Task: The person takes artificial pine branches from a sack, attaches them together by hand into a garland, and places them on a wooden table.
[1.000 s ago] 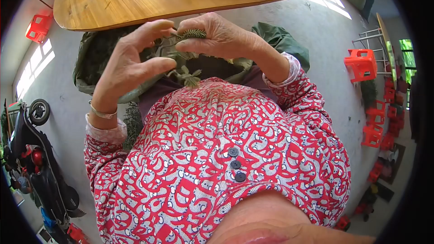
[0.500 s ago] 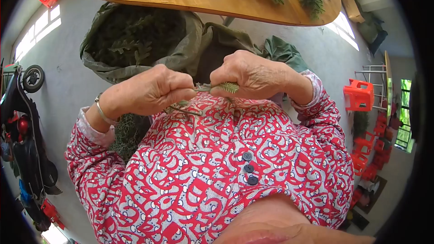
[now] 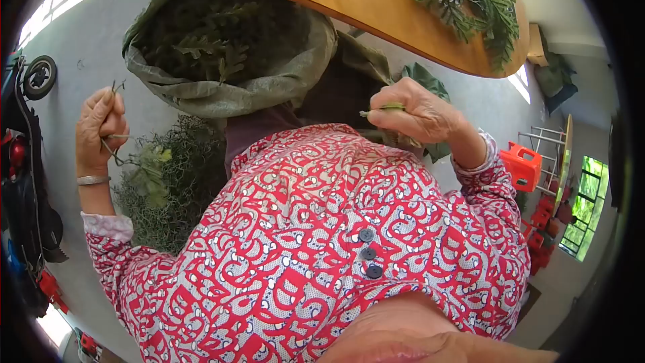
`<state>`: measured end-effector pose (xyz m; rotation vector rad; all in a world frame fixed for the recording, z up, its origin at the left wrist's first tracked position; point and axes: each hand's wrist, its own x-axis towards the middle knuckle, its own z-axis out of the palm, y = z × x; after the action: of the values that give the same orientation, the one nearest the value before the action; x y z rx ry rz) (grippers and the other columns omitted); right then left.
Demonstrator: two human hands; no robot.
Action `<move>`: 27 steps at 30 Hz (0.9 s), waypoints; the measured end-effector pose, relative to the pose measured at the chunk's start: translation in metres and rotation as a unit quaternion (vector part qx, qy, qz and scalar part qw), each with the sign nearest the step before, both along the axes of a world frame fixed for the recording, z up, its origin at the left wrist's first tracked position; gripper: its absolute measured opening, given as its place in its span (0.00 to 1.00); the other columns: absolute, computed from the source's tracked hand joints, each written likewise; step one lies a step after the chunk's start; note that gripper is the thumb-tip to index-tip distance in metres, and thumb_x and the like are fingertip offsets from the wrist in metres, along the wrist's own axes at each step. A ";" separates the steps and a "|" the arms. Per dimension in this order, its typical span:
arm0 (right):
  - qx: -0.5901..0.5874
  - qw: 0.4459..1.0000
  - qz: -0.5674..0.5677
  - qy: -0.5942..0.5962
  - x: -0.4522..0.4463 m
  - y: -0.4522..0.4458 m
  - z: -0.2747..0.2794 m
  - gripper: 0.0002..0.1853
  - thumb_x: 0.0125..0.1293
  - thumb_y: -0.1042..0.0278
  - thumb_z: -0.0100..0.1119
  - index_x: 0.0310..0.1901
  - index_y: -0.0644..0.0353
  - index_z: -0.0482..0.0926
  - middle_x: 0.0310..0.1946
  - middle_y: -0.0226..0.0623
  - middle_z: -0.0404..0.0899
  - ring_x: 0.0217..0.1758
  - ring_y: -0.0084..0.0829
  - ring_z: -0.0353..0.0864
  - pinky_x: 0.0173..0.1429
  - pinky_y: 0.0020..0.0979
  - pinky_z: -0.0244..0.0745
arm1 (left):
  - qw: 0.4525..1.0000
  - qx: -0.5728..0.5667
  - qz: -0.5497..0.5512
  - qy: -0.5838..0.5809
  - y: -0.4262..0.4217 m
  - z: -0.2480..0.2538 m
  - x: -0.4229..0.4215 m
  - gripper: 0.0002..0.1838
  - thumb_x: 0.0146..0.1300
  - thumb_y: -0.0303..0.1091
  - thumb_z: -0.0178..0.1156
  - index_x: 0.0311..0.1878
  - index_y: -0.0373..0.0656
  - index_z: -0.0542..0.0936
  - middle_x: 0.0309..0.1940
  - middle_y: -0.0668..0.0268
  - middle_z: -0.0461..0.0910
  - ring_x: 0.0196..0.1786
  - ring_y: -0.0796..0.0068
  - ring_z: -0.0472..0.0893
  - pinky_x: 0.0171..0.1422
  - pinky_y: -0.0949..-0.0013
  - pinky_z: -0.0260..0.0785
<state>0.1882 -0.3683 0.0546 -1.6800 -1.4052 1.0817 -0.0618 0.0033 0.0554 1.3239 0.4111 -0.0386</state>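
Note:
My left hand (image 3: 101,124), with a bracelet at the wrist, is raised at the left, its fingers closed on a thin twiggy stem (image 3: 115,153). Pale green leaves (image 3: 153,175) hang near that stem; whether they join it I cannot tell. My right hand (image 3: 418,111) is a closed fist in front of my chest, holding a short green sprig (image 3: 390,106) whose tip pokes out by the thumb. A large green sack (image 3: 228,99) full of dark leafy greenery (image 3: 215,44) stands open between and beyond my hands.
A wooden table (image 3: 349,10) crosses the top, bearing cut green branches (image 3: 470,7). A tangled heap of thin greenery (image 3: 181,181) lies on the floor at left. A scooter (image 3: 30,181) stands far left, red plastic stools (image 3: 521,167) at right.
My hands, close together before, are now wide apart. The left swung out to the left with the stem; the right moved slightly right with the sprig. The view has tilted.

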 end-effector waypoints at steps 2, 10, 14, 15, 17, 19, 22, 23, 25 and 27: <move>0.035 0.997 -0.047 -0.060 -0.008 0.027 -0.002 0.16 0.64 0.64 0.51 0.23 0.67 0.69 0.13 0.43 0.62 0.17 0.31 0.58 0.24 0.32 0.60 | 0.996 -0.016 0.059 -0.063 -0.004 -0.001 0.004 0.16 0.70 0.38 0.44 0.29 0.38 0.71 0.09 0.80 0.52 0.09 0.90 0.50 0.11 0.81 0.42; 0.108 0.926 -0.193 -0.307 0.024 0.178 -0.109 0.20 0.61 0.53 0.53 0.39 0.66 0.75 0.35 0.49 0.77 0.39 0.43 0.78 0.41 0.34 0.72 | 0.975 -0.098 0.122 -0.158 -0.034 -0.020 0.050 0.15 0.71 0.37 0.41 0.34 0.37 0.71 0.10 0.80 0.51 0.09 0.88 0.49 0.13 0.80 0.45; 0.095 0.905 -0.179 -0.374 0.021 0.176 -0.105 0.26 0.60 0.53 0.55 0.53 0.65 0.71 0.51 0.48 0.73 0.54 0.36 0.74 0.54 0.31 0.69 | 0.957 -0.151 0.145 -0.203 -0.043 -0.026 0.069 0.15 0.71 0.36 0.41 0.37 0.36 0.72 0.10 0.79 0.52 0.09 0.87 0.50 0.15 0.79 0.46; 0.106 0.938 -0.158 -0.288 0.020 0.171 -0.100 0.27 0.59 0.53 0.56 0.54 0.65 0.71 0.51 0.47 0.73 0.55 0.36 0.73 0.56 0.32 0.68 | 0.952 -0.161 0.157 -0.209 -0.046 -0.029 0.074 0.15 0.71 0.36 0.41 0.37 0.36 0.73 0.10 0.79 0.52 0.10 0.87 0.50 0.15 0.79 0.47; 0.127 0.979 -0.115 -0.109 0.015 0.153 -0.084 0.29 0.58 0.52 0.58 0.56 0.64 0.69 0.52 0.46 0.73 0.56 0.35 0.72 0.59 0.35 0.66 | 0.940 -0.187 0.170 -0.230 -0.049 -0.034 0.083 0.14 0.71 0.35 0.41 0.37 0.35 0.73 0.10 0.79 0.51 0.11 0.86 0.51 0.17 0.79 0.48; 0.121 0.989 -0.073 -0.043 0.000 0.136 -0.063 0.33 0.54 0.51 0.62 0.57 0.62 0.68 0.54 0.45 0.72 0.60 0.37 0.68 0.64 0.36 0.61 | 0.925 -0.212 0.196 -0.247 -0.059 -0.037 0.097 0.14 0.70 0.35 0.42 0.37 0.35 0.73 0.10 0.78 0.51 0.11 0.86 0.51 0.18 0.78 0.48; 0.236 0.961 -0.077 -0.124 -0.015 0.126 -0.067 0.40 0.47 0.49 0.69 0.59 0.61 0.66 0.54 0.46 0.72 0.60 0.35 0.68 0.64 0.34 0.60 | 0.909 -0.248 0.206 -0.265 -0.083 -0.045 0.121 0.14 0.70 0.35 0.42 0.37 0.34 0.73 0.12 0.78 0.52 0.12 0.86 0.51 0.21 0.78 0.47; 0.229 0.964 -0.081 -0.105 -0.018 0.125 -0.070 0.40 0.46 0.49 0.70 0.58 0.61 0.67 0.53 0.46 0.72 0.59 0.35 0.69 0.63 0.34 0.61 | 0.902 -0.262 0.211 -0.270 -0.091 -0.048 0.128 0.14 0.70 0.35 0.42 0.37 0.34 0.73 0.12 0.77 0.52 0.12 0.85 0.51 0.21 0.77 0.46; 0.216 0.970 -0.090 -0.067 -0.023 0.119 -0.079 0.39 0.45 0.49 0.71 0.58 0.61 0.68 0.52 0.45 0.73 0.58 0.34 0.70 0.62 0.33 0.62 | 0.889 -0.300 0.161 -0.307 -0.102 -0.061 0.139 0.14 0.70 0.35 0.42 0.36 0.34 0.74 0.13 0.77 0.52 0.13 0.85 0.51 0.22 0.77 0.46; 0.164 0.982 -0.082 -0.037 -0.022 0.114 -0.087 0.30 0.51 0.58 0.67 0.53 0.65 0.71 0.42 0.37 0.78 0.48 0.27 0.75 0.54 0.28 0.68 | 0.882 -0.313 0.145 -0.320 -0.114 -0.064 0.148 0.14 0.70 0.35 0.43 0.36 0.34 0.74 0.13 0.76 0.52 0.13 0.85 0.51 0.22 0.77 0.46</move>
<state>0.1659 -0.2540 -0.0324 -1.5741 -1.3773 0.6620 0.0866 -0.1104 -0.0089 0.5648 0.0079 0.4749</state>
